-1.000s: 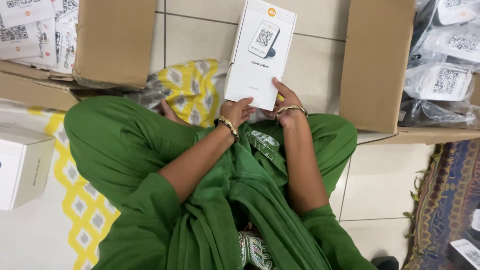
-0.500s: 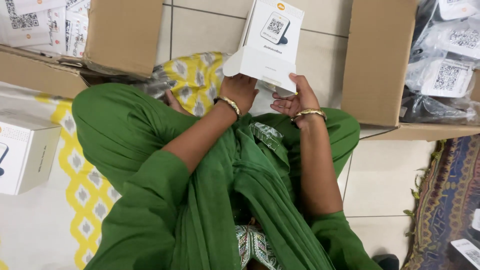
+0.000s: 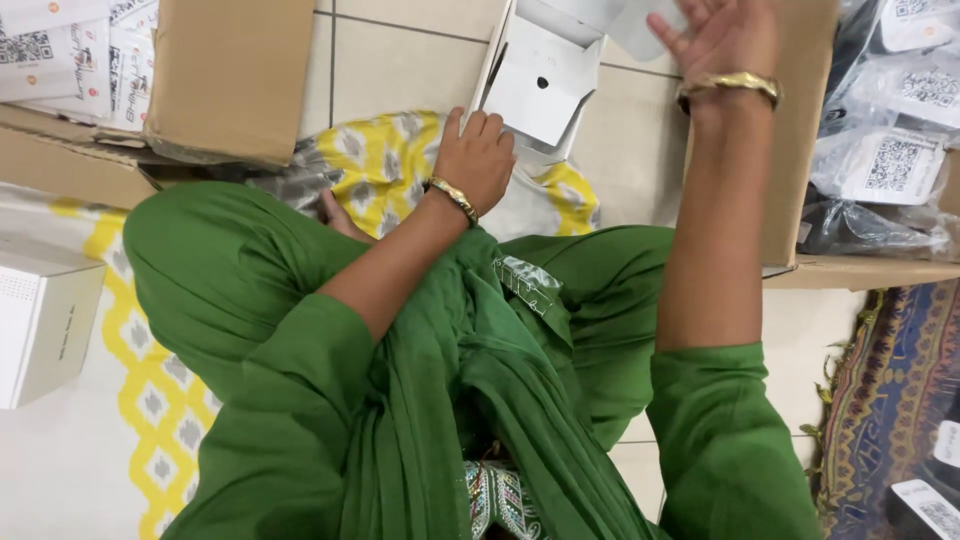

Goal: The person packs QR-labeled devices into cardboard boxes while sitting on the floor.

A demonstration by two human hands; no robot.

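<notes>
The left hand (image 3: 478,155) grips the lower edge of an opened white carton (image 3: 540,80) above the lap; the right hand (image 3: 722,35) – fingers spread – reaches toward its raised white flap (image 3: 630,20) – contact unclear.

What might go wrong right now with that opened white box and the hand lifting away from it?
1. Only the left hand grips the open white box, at its lower edge; tilted like this, it may tip or spill whatever sits inside.
2. The right hand is raised with fingers spread at the loose white flap; a tug might crease or tear it.
3. The cardboard carton stands close beside the right arm, so a wide swing may knock it.
</notes>
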